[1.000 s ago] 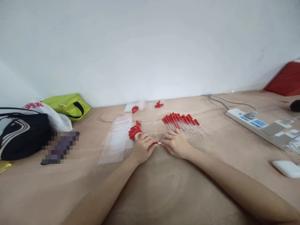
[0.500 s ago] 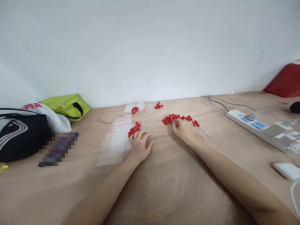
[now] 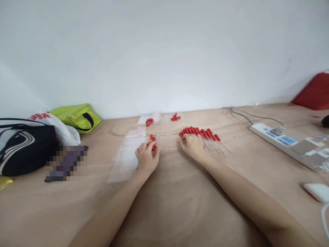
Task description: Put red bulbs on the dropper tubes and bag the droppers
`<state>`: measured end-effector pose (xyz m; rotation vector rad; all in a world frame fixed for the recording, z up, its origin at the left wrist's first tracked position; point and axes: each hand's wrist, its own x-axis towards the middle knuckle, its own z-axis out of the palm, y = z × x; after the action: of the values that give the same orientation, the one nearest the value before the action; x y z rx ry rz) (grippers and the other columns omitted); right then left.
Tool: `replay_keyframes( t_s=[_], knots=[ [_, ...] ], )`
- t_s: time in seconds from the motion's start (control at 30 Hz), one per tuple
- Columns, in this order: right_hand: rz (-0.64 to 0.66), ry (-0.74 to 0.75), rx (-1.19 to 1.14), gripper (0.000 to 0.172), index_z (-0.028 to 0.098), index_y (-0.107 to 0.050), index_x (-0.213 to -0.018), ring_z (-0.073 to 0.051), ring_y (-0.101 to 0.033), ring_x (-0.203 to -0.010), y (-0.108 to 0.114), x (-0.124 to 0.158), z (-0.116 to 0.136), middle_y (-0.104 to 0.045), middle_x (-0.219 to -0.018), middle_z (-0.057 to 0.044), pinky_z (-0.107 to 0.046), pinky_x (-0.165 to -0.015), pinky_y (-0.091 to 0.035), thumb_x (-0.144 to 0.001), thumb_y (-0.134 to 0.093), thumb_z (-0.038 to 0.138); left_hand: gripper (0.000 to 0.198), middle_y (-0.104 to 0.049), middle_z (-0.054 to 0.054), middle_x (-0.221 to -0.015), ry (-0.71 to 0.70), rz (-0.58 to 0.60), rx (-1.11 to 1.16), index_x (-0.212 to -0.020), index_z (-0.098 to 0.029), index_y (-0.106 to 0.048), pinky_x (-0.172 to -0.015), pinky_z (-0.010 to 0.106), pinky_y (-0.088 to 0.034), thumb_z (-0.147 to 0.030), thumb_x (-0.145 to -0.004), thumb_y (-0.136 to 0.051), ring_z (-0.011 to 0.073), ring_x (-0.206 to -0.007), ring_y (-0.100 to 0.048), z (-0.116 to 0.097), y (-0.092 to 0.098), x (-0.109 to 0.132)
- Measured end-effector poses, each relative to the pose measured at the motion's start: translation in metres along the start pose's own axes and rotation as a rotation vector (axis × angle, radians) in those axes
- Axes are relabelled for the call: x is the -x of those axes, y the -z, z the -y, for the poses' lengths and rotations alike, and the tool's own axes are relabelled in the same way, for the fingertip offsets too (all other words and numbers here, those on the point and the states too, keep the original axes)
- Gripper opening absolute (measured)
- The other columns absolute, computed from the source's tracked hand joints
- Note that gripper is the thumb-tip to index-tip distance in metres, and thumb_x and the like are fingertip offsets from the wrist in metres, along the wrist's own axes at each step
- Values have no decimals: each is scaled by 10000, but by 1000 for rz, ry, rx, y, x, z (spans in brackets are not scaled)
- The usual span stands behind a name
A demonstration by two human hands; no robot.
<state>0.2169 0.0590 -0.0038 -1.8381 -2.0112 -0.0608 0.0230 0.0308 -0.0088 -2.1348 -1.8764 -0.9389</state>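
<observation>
On the wooden table (image 3: 180, 206) my left hand (image 3: 145, 158) lies over a small pile of red rubber bulbs (image 3: 153, 138), its fingers curled round some of them. Clear glass tubes (image 3: 165, 142) lie in a row just right of that hand. My right hand (image 3: 191, 145) rests on the near left end of a row of droppers with red bulbs (image 3: 203, 133), fingers bent down onto them. A stack of clear zip bags (image 3: 128, 154) lies to the left of my left hand.
Two small filled bags with red bulbs (image 3: 161, 119) lie near the wall. A green pouch (image 3: 77, 117), a white bag and a black bag (image 3: 23, 145) sit at the left. A white power strip (image 3: 282, 140) with cables runs along the right; a white object (image 3: 317, 191) is nearer.
Both hands held one dropper between them a second ago. My right hand went to the dropper row and came back to its left end. My left hand moved up onto the red bulbs.
</observation>
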Motion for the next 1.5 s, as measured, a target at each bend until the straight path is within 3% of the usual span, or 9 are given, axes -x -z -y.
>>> replay_keyframes(
  t_s=[0.13, 0.37, 0.73, 0.9, 1.03, 1.17, 1.27, 1.37, 1.5],
  knots=[
    [105, -57, 13, 288, 139, -643, -802, -219, -588, -810, -7, -8, 24, -664, -814, -122, -338, -737, -281, -799, -398, 290, 233, -566, 64, -1111, 20, 80, -33, -992, -218, -599, -879, 358, -333, -265, -822, -447, 220, -1060, -484, 13, 5, -28],
    [222, -194, -20, 315, 114, -655, -832, -232, -608, -822, -16, -28, 44, -659, -869, -150, -368, -793, -327, -781, -427, 325, 449, -628, 101, -1014, 406, 337, -186, -957, -210, -600, -854, 458, -332, -566, -719, -466, 319, -1022, -512, 20, -1, -75],
    [321, -281, -54, 343, 122, -628, -941, -267, -609, -865, 0, -22, 33, -635, -964, -161, -340, -666, -436, -739, -483, 358, 131, -670, 109, -886, 465, 428, -153, -718, -207, -640, -796, 430, -355, -296, -635, -592, 331, -930, -576, 29, -29, -102],
    [329, -289, -55, 316, 119, -629, -916, -274, -606, -864, 8, -17, 24, -635, -950, -164, -343, -659, -440, -723, -497, 331, 51, -671, 79, -776, 454, 357, -67, -671, -212, -607, -775, 446, -369, -227, -622, -603, 324, -859, -598, 26, -35, -98],
    [284, -259, -93, 245, 136, -628, -782, -269, -606, -828, 7, -14, 19, -647, -856, -148, -339, -647, -431, -750, -461, 312, 83, -660, 44, -793, 420, 213, 59, -758, -210, -568, -727, 364, -427, -249, -684, -573, 244, -795, -615, 23, -32, -95],
    [51, -90, -250, 193, 144, -564, -771, -212, -587, -754, 0, -6, 8, -628, -795, -117, -304, -647, -419, -791, -417, 268, 178, -614, 47, -909, 346, -56, 214, -937, -188, -475, -725, 265, -451, -310, -809, -455, 147, -798, -593, 18, -21, -84],
    [-164, 137, -420, 160, 159, -506, -776, -173, -547, -707, -6, 10, -6, -594, -766, -90, -279, -640, -414, -820, -378, 244, 202, -581, 27, -787, 201, -259, 621, -937, -177, -453, -644, 243, -468, -312, -791, -490, 126, -692, -585, 9, -10, -55],
    [-280, 262, -452, 159, 177, -479, -753, -176, -520, -696, -7, 32, -18, -566, -724, -74, -296, -647, -412, -839, -366, 248, 232, -570, 10, -775, 71, -16, 873, -1015, -193, -455, -614, 240, -482, -304, -812, -464, 111, -656, -579, -1, 2, -14],
    [-258, 385, -444, 168, 173, -499, -915, -189, -541, -790, -3, 54, -24, -590, -847, -92, -328, -721, -422, -855, -346, 209, 117, -592, 32, -783, 63, 306, 929, -872, -171, -521, -673, 261, -497, -251, -786, -509, 130, -735, -594, -8, 7, 24]
  ],
)
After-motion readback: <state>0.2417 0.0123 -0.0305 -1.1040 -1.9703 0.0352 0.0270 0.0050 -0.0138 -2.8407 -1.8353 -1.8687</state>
